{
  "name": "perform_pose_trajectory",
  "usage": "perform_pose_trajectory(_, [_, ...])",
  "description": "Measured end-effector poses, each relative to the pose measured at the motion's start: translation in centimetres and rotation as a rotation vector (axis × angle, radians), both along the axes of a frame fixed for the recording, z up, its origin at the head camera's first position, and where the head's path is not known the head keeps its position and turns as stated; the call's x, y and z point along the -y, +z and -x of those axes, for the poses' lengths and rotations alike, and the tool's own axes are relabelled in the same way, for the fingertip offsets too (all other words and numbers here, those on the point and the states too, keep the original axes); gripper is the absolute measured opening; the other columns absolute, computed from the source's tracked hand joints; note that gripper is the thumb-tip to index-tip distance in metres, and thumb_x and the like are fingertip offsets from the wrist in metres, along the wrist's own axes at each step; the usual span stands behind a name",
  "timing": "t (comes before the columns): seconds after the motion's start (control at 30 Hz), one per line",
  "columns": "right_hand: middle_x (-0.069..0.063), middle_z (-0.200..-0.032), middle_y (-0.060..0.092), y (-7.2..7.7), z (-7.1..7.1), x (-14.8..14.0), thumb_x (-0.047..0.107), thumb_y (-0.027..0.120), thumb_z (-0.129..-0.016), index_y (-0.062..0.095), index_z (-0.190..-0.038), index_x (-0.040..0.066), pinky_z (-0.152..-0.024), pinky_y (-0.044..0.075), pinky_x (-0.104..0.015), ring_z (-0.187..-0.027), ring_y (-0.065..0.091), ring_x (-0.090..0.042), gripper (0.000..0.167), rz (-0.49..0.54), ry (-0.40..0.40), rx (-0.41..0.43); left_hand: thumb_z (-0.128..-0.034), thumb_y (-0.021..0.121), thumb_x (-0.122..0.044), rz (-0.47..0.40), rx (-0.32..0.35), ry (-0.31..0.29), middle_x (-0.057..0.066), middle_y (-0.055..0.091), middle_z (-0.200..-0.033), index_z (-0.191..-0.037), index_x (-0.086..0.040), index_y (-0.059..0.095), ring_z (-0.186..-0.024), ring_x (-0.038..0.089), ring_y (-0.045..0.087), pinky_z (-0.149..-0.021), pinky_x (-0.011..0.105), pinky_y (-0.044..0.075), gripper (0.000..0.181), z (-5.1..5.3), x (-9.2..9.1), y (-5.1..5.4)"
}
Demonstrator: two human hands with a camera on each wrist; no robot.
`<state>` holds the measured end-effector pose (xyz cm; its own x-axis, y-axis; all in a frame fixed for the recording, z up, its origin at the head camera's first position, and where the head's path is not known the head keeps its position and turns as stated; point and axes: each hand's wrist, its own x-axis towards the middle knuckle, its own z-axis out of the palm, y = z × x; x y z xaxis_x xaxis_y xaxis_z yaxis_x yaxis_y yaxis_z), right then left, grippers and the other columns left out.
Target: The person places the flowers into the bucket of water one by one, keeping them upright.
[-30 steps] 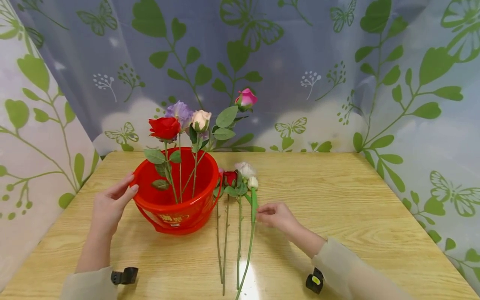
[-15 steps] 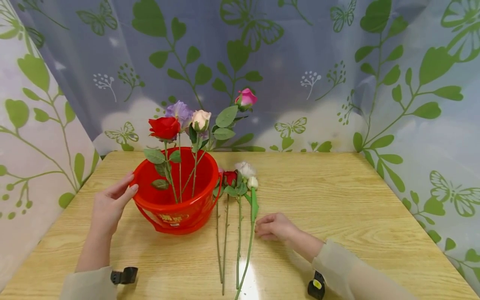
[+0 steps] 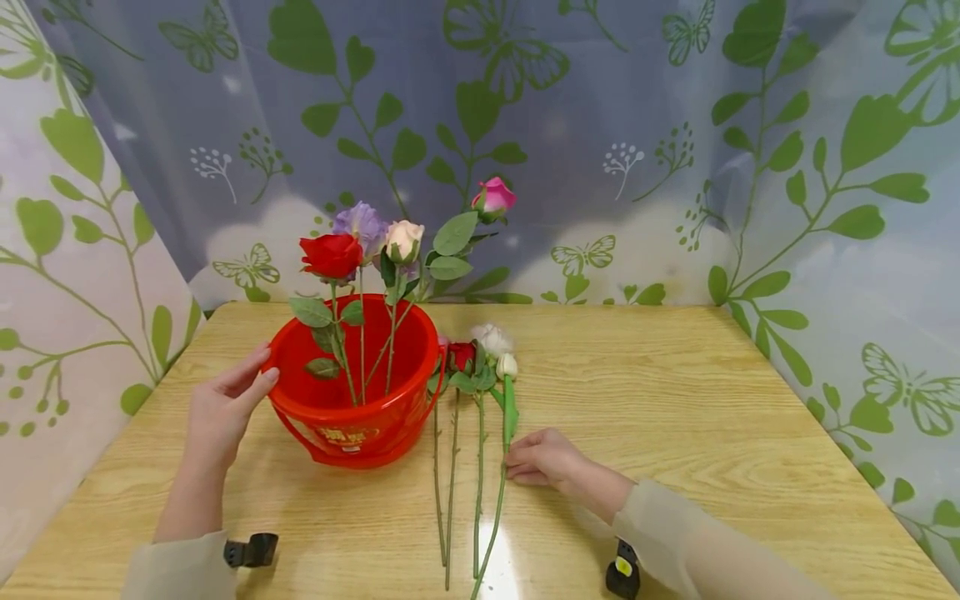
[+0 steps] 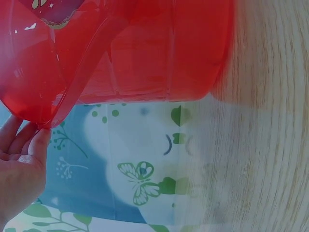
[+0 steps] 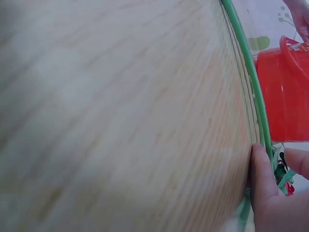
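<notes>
My left hand [image 3: 219, 410] pinches the left rim of a red plastic bucket [image 3: 360, 437]; the left wrist view shows its fingertips at the bucket's edge [image 4: 41, 113]. In the bucket stand a red rose [image 3: 332, 255], a purple flower [image 3: 360, 225], a cream rose [image 3: 405, 240] and a pink rose [image 3: 495, 197]. Beside a white tulip [image 3: 507, 366] lying on the table, my right hand [image 3: 549, 460] has its fingertips at the green stem [image 3: 495, 525]. In the right wrist view, thumb and finger stand apart with the stem [image 5: 258, 94] between them.
Left of the tulip lie a dark red rose [image 3: 461, 357], a fluffy white flower [image 3: 492, 337] and a partly hidden pink bloom, stems toward me. The wooden table [image 3: 637, 375] extends to the right. A patterned curtain [image 3: 585, 125] hangs behind.
My right hand has slid from the tulip's leaf down toward me to its lower stem, its fingers now at the stem. The left hand, bucket and flowers stay put.
</notes>
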<state>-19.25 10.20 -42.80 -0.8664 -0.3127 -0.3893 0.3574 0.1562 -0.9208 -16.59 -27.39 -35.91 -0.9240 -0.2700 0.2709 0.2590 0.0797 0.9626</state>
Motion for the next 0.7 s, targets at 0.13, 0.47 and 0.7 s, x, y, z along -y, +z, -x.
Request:
perform_pose_trajectory(0.13, [-0.011,-0.073,0.064,-0.06,0.11,0.46,-0.004,0.058,-0.080,0.055,-0.092,-0.011,-0.062,0.053,-0.026,-0.061,0.061,-0.014,0.014,-0.013,-0.005,0.003,-0.0794,0.065,-0.006,-0.020,-0.012,-0.009,-0.005,0.057,-0.115,-0.117,0.002,0.056,-0.114,0.006,0.045,-0.081,0.010,0.040,0.039,0.00,0.04,-0.02])
perform_pose_trajectory(0.47, [-0.009,-0.068,0.063,-0.37,0.42,0.84,-0.003,0.059,-0.080,0.057,-0.086,-0.010,-0.057,0.052,-0.022,-0.056,0.059,-0.012,0.010,-0.053,-0.009,0.010,-0.0802,0.064,-0.005,-0.016,-0.001,-0.017,-0.004,0.055,-0.118,-0.117,-0.001,0.056,-0.115,0.007,0.043,-0.081,0.010,0.040,0.038,0.06,0.04,-0.08])
perform_pose_trajectory(0.7, [-0.011,-0.070,0.064,-0.15,0.29,0.53,-0.004,0.058,-0.081,0.057,-0.088,-0.012,-0.060,0.052,-0.024,-0.057,0.060,-0.013,0.011,-0.024,-0.014,0.001,-0.0799,0.064,-0.003,-0.051,-0.033,-0.030,-0.005,0.057,-0.115,-0.115,-0.002,0.058,-0.113,0.005,0.045,-0.081,0.010,0.040,0.036,-0.07,0.09,-0.17])
